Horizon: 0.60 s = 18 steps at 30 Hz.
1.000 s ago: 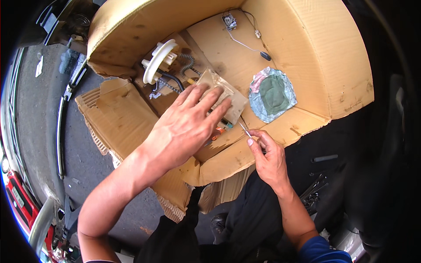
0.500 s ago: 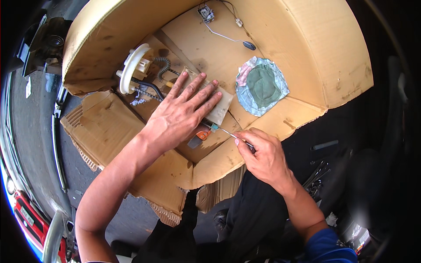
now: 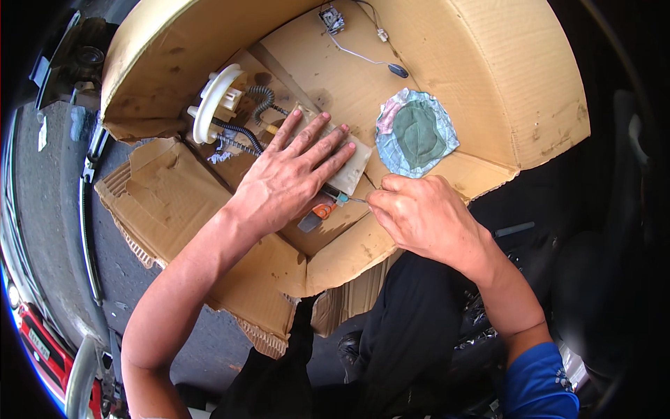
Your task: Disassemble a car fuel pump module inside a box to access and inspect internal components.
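Observation:
A fuel pump assembly lies in the cardboard box, with a white round flange [image 3: 215,105], dark ribbed hoses [image 3: 237,133] and a pale flat housing [image 3: 354,167]. My left hand [image 3: 289,171] rests palm down on the housing, fingers spread. In my right hand [image 3: 426,213] is a thin screwdriver [image 3: 356,200]; its handle is hidden in the closed fingers. Its metal shaft reaches a small teal part [image 3: 342,198] at the housing's near end. Just below lies an orange and grey item [image 3: 319,211], partly covered by my left hand.
Torn cardboard box walls [image 3: 544,91] surround the work. Right of the housing lies a round grey-green pad [image 3: 422,133] on crumpled blue wrapping. A float arm with a black float [image 3: 398,70] and its wired sender [image 3: 332,19] sit farther back. Loose tools [image 3: 515,229] are on the right.
My right hand has moved up and turned over the screwdriver, so less of the shaft shows. My left hand stays spread on the housing.

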Available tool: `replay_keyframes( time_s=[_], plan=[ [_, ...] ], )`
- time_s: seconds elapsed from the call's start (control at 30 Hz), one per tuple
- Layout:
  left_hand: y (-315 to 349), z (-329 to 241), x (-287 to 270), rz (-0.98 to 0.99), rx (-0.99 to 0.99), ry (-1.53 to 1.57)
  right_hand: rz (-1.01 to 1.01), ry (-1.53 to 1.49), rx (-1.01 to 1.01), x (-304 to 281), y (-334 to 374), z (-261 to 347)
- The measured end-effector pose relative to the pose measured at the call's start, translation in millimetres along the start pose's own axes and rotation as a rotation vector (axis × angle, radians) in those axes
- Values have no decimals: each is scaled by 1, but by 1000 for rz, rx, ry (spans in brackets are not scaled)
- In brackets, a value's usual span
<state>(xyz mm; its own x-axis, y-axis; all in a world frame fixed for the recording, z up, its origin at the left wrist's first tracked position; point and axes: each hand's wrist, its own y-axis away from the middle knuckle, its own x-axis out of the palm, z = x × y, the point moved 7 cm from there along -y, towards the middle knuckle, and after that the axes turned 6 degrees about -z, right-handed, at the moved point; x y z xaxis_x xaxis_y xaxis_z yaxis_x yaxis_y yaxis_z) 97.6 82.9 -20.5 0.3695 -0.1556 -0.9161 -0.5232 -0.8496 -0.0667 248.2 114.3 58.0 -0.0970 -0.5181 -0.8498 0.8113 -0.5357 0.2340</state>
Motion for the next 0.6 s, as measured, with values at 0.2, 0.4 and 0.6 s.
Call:
replay_keyframes(
  time_s=[0.2, 0.4, 0.6],
  plan=[
    [-1, -1, 1, -3, -6, -31, -23, -18, 6, 0, 2, 1],
    [-2, -1, 0, 15, -45, -39, 26, -2, -8, -3, -8, 2],
    [-11, 0, -2, 93, -86, -48, 197, 73, -59, -4, -40, -2]
  ],
)
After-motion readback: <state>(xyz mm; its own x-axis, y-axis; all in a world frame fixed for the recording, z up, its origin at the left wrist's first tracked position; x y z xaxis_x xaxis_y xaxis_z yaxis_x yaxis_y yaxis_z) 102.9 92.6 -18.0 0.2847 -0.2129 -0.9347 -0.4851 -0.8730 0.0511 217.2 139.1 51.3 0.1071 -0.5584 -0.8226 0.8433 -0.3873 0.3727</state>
